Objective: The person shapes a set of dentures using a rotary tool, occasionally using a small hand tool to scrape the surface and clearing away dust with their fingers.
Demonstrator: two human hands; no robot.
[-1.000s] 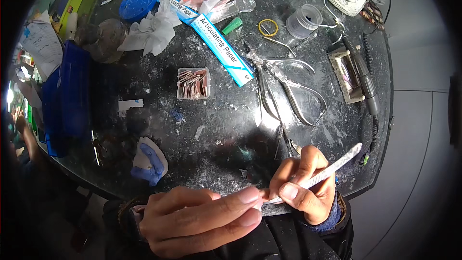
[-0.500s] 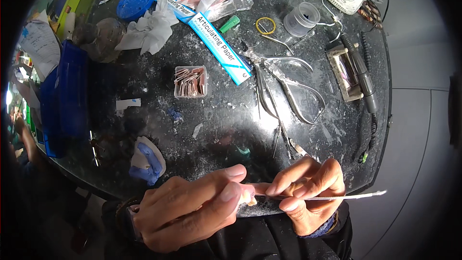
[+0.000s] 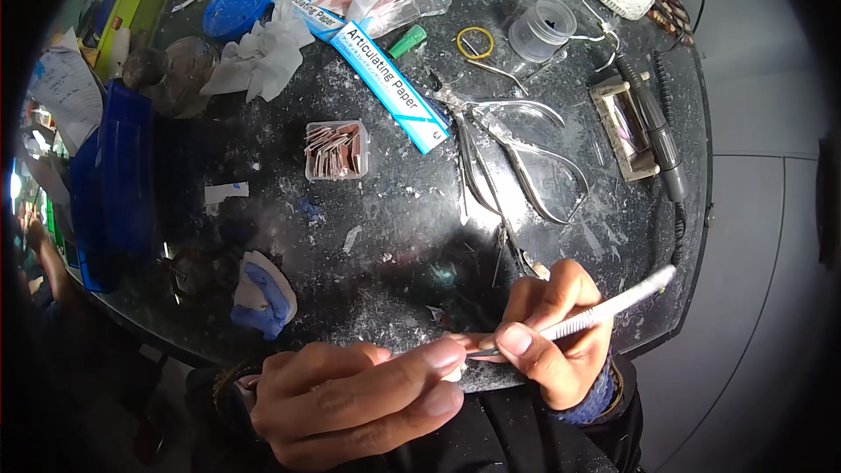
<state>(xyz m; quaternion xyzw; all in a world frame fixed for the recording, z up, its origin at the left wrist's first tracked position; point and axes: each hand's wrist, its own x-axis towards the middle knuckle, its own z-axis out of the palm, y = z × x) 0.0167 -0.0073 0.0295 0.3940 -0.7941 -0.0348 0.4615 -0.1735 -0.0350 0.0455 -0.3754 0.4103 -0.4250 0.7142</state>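
Note:
Close to the table's front edge, my left hand (image 3: 350, 394) is closed around a small dental piece (image 3: 455, 375). Only a pale, tooth-like bit shows under the fingertips; the earlier frame shows pink gum-coloured material on it too. My right hand (image 3: 565, 333) grips a slim metal dental hand tool (image 3: 604, 312) like a pen. Its ribbed, whitish handle slants up to the right, while its thin end reaches the dental piece at my left fingertips. Whether the tip touches it is hidden. Left of my hands, a whitish dental cast (image 3: 287, 293) with blue material lies on the table.
Pliers (image 3: 517, 144) and thin metal tools lie beyond my right hand. Farther back are a clear box of brownish pieces (image 3: 337, 158), a long blue-and-white carton (image 3: 390, 92), crumpled tissue (image 3: 263, 57) and a clear cup (image 3: 541, 31). A corded handpiece (image 3: 653, 123) rests right; a blue bin (image 3: 114, 184) stands left.
The tool has swung from nearly level to a steep slant, its handle end raised. My right fingers have shifted round it. My left fingers now cover more of the dental piece.

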